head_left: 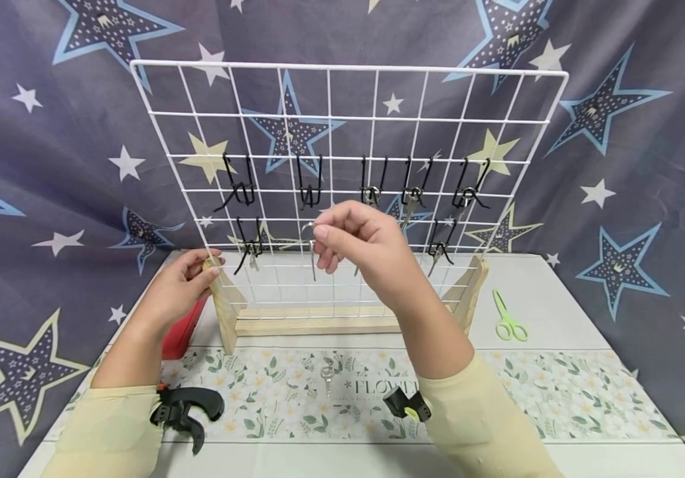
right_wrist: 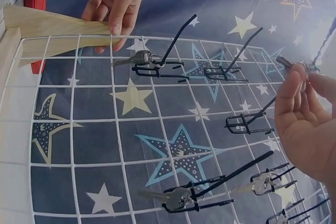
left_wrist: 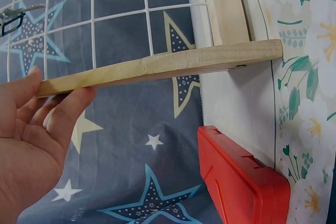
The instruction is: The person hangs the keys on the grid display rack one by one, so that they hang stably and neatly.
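Note:
My left hand (head_left: 180, 287) grips the top of the wooden side leg (head_left: 222, 312) of a white wire grid rack (head_left: 348, 68); in the left wrist view the leg (left_wrist: 157, 68) runs between thumb and fingers. Raised before the lower middle of the grid, my right hand (head_left: 372, 249) pinches a small key (head_left: 312, 259) by its ring between thumb and fingertips. In the right wrist view that key (right_wrist: 285, 62) is close to a black hook. Black hooks (head_left: 237, 192) stand in two rows on the grid, and keys (head_left: 412, 198) hang from several of them.
Another key (head_left: 327, 377) lies on the flowered mat (head_left: 283, 411) in front of the rack. Green scissors (head_left: 508, 322) lie to the right. A red case (left_wrist: 244, 177) is beside the left leg. Behind hangs a star-patterned cloth (head_left: 79, 199).

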Demonstrator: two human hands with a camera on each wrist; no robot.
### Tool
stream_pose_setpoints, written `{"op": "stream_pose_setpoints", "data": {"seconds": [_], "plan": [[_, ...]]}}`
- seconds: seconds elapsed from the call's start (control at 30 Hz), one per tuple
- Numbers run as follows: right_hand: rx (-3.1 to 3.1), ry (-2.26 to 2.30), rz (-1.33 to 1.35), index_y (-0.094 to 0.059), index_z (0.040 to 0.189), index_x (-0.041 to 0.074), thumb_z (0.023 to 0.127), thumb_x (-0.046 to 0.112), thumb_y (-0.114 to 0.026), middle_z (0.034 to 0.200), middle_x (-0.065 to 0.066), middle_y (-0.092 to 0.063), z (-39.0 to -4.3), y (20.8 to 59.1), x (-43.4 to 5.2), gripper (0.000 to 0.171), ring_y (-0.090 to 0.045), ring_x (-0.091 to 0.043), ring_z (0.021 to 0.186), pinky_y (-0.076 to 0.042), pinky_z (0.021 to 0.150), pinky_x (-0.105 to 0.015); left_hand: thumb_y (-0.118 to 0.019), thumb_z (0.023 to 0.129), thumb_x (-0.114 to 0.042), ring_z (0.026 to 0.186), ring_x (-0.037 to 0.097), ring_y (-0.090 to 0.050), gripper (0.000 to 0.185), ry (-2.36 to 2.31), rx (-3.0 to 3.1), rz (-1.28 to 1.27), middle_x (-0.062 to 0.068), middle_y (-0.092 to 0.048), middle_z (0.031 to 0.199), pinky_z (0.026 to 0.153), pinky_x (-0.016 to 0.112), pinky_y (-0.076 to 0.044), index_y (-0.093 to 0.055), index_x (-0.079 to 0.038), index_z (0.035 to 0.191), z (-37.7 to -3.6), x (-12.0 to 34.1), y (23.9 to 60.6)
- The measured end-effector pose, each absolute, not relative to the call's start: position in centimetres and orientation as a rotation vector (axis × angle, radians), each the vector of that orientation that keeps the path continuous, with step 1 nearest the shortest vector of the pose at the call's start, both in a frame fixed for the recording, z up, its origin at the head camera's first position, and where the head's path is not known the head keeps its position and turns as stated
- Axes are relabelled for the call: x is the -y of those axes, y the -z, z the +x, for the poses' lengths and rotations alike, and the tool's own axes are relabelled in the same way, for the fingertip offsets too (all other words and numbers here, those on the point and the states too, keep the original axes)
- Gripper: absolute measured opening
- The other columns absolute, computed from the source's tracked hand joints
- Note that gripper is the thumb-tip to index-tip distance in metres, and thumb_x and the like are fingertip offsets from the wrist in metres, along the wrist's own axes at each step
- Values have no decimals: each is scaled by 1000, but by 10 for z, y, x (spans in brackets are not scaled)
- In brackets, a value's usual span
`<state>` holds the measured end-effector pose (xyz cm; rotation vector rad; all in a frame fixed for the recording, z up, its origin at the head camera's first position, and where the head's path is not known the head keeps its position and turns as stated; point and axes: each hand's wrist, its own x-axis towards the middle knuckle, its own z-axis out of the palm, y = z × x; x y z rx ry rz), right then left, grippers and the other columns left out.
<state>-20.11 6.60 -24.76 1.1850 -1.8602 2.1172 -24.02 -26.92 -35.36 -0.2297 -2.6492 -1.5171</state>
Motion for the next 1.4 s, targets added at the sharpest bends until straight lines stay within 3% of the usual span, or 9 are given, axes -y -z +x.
{"op": "stream_pose_setpoints", "data": {"seconds": [0.5, 0.97, 1.4], "plan": [[1785, -2280, 1013, -61, 98, 1, 96, 8, -61, 83, -12, -64, -223, 249, -49, 7, -63, -22, 67, -56, 62, -32, -50, 104, -24, 111, 9, -56, 44, 1517, 2646, -218, 21, -53, 137, 81, 11, -50, -44, -4, 143, -238, 268, 352], [1921, -2307, 884, -62, 97, 2, 95, 9, -64, 85, -13, -65, -245, 247, -50, 8, -65, -21, 67, -58, 64, -33, -51, 104, -25, 106, -2, -55, 44, 1531, 2629, -225, 21, -53, 137, 81, 11, -50, -45, -4, 142, -238, 269, 353], [1951, -2234, 737, -61, 96, 1, 94, 8, -66, 81, -15, -68, -258, 244, -43, 10, -68, -23, 63, -58, 55, -35, -50, 104, -25, 109, 1, -54, 45, 1525, 2654, -209, 21, -52, 139, 82, 10, -50, -43, -4, 144, -238, 268, 351]]}}
